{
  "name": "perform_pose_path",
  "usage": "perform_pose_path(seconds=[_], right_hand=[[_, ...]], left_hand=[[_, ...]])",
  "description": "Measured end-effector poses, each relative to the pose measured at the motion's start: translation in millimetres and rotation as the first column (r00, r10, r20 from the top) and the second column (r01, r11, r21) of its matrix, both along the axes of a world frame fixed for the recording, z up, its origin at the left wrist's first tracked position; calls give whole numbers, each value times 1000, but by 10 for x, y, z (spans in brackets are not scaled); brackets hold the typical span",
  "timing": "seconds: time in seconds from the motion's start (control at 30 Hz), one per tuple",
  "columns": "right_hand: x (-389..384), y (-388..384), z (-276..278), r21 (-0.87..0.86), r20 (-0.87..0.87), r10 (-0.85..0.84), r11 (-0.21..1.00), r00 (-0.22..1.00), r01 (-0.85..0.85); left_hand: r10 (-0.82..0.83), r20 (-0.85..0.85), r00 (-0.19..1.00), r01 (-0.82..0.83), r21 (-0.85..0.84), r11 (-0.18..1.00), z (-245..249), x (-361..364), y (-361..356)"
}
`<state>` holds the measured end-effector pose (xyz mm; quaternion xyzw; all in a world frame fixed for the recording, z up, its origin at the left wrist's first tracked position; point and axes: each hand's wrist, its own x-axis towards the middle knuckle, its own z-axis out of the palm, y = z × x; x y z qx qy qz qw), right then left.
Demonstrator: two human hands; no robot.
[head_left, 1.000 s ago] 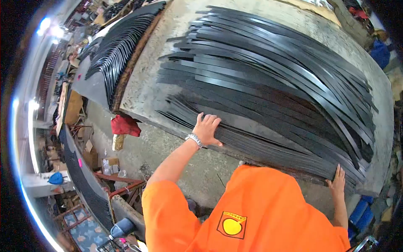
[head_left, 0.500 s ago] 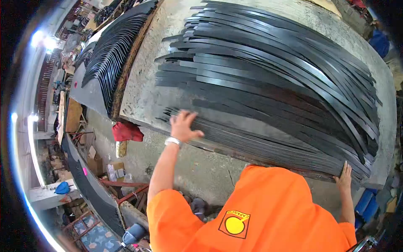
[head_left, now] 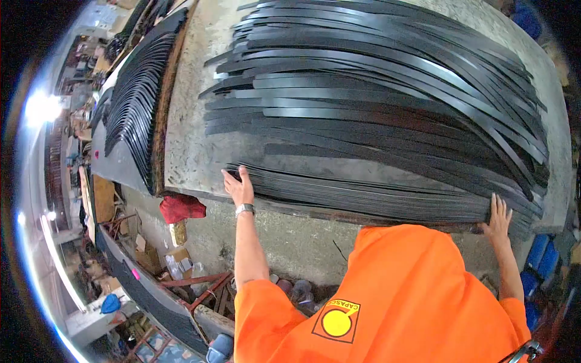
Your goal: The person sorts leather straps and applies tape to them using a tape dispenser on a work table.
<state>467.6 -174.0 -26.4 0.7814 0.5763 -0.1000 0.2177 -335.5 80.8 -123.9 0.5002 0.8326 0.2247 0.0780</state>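
A bundle of thin black strips lies along the near edge of the table, set on their narrow edges and packed side by side. My left hand, with a watch on the wrist, is at the bundle's left end, thumb and fingers apart against the strip ends. Near the right end, my right hand rests on the strips with its fingers stretched out. Behind the bundle spreads a large loose pile of flat, shiny black strips, overlapping and curving down to the right.
The grey tabletop shows around the strips. To the left, a row of curved black strips sits on a neighbouring surface. A red cloth hangs below the table corner. Blue rolled items stand at the right; cartons and metal frames are lower left.
My left hand has come down and left from above the strips to their left ends. My right hand stays at the right end. The near strips look more evenly packed, and the view has shifted.
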Motion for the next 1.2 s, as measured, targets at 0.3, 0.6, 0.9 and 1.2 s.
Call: perform_pose_path(seconds=[0.3, 0.6, 0.9, 1.2], right_hand=[[-287, 182, 201, 44, -57, 72, 997, 996, -69], [-280, 131, 188, 97, -112, 44, 995, 993, -34], [-490, 174, 276, 250, -177, 191, 958, 966, -143], [-349, -101, -79, 332, -160, 163, 938, 974, -102]], left_hand=[[-560, -126, 819, 518, -256, 816, 888, 1141, -359], [-940, -55, 338, 874, -352, 335, 796, 2631, -700], [-903, -69, 425, 843, -332, 422, 825, 2345, -504], [-889, -226, 398, 751, -477, 457, 630, 2215, -483]])
